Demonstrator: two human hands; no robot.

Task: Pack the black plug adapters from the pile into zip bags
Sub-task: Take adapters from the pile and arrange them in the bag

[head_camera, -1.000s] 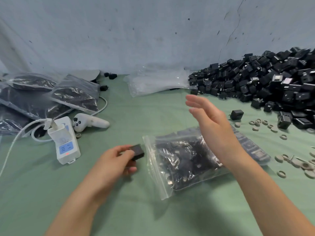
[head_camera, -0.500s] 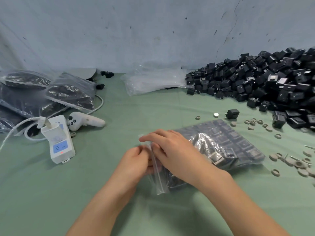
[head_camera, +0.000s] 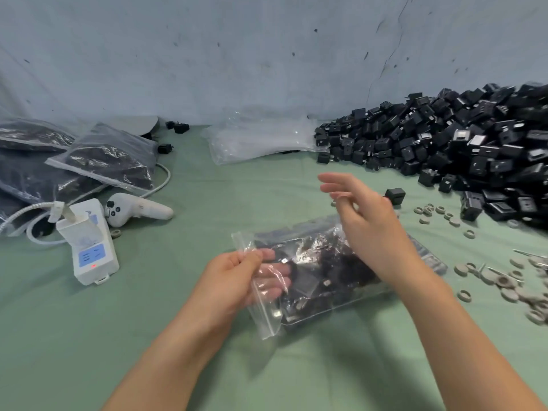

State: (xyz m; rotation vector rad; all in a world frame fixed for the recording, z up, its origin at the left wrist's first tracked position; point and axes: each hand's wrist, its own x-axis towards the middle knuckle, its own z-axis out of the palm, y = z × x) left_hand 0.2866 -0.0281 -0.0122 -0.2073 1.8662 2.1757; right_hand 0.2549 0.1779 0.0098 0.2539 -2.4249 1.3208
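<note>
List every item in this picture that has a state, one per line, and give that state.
zip bag, part filled, mouth end lifted
left-hand grip, pinches the bag's mouth end
right-hand grip, open, empty, above the bag
adapter pile, loose, unpacked
filled bags, stacked at left
empty bags, lying flat, unused
white socket unit, red light on, cable plugged in

A pale blue-grey wall (head_camera: 267, 54), scuffed and cracked, rises behind a surface covered in green cloth (head_camera: 89, 336).

Even soft light, faint shadows under forearms, glare on plastic, motion blur, edges bowed
</note>
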